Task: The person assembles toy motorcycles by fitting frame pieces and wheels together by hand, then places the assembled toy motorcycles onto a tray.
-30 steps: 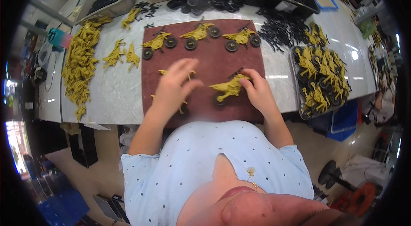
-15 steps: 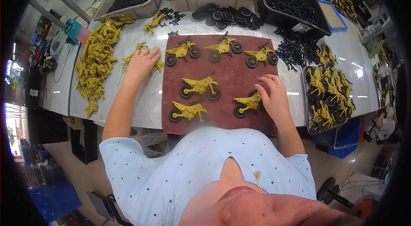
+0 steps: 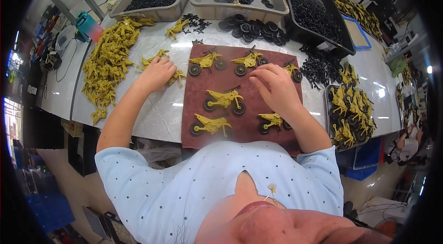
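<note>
My left hand [image 3: 159, 74] lies on the table left of the mat, fingers curled down among yellow toy motorcycle bodies [image 3: 177, 78]. What sits under its fingertips is hidden. My right hand [image 3: 273, 86] hovers over the mat's right half, thumb and fingers slightly apart, with nothing visible in it. It partly covers the far-right toy motorcycle [image 3: 295, 74]. On the maroon mat [image 3: 196, 98] lie several yellow toy motorcycles with black wheels: one far left [image 3: 203, 63], one far middle [image 3: 247, 61], one in the centre [image 3: 224, 99], and two near, at left [image 3: 211, 125] and right [image 3: 271, 121].
A heap of yellow bodies [image 3: 110, 59] covers the table's left. Behind stand two grey bins [image 3: 159, 14] [image 3: 240, 12] and a black bin [image 3: 318, 41] of black parts. Loose wheels [image 3: 254, 30] lie before them. A tray of assembled motorcycles [image 3: 348, 114] sits at right.
My right hand has moved from the near-right motorcycle up and left over the mat, uncovering that motorcycle. My left hand stays by the yellow bodies, its fingers more curled. The whole view has shifted slightly.
</note>
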### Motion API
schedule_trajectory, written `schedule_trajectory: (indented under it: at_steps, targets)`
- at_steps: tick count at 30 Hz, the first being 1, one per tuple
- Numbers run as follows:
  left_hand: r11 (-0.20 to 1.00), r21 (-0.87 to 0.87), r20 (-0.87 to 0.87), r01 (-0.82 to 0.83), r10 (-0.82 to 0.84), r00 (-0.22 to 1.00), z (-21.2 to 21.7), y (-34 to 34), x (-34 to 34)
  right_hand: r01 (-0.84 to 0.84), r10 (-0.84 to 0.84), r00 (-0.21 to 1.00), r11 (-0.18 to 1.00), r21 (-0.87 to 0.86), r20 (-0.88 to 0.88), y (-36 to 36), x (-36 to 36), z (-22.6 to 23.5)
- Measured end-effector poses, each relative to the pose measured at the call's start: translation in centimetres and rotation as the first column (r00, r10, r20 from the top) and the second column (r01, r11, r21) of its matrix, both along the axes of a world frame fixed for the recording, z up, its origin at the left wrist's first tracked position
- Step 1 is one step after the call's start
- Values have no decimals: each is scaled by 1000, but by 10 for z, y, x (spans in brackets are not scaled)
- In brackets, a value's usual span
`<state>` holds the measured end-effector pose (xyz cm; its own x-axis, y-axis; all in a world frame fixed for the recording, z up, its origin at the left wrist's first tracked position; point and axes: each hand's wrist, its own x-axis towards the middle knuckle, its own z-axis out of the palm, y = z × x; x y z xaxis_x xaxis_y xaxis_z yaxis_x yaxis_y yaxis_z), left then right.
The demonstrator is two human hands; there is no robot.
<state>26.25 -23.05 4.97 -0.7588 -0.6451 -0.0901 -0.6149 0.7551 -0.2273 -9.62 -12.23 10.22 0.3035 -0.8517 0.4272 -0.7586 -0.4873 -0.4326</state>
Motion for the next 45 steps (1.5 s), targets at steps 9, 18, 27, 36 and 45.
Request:
schedule_trajectory:
  at_steps: [9,18,27,36,45]
  targets:
    - [963,267,-676,-33,212,706,26,15,-40,-166,84,960,939,301,266,-74,52,-5]
    - [981,177,-774,-78,188,605,-34,-12,-83,67,-46,998,841,537,-53,-152,74,-57]
    - [992,103,-755,-78,129,643,-49,-17,-77,105,-72,993,889,446,-90,-156,81,-83]
    - [987,142,-741,-70,153,654,-52,-18,-80,70,-34,995,900,430,-93,-154,80,-89]
    - [987,138,-742,-82,158,651,-50,-14,-83,128,-111,991,951,281,-77,-136,86,-92]
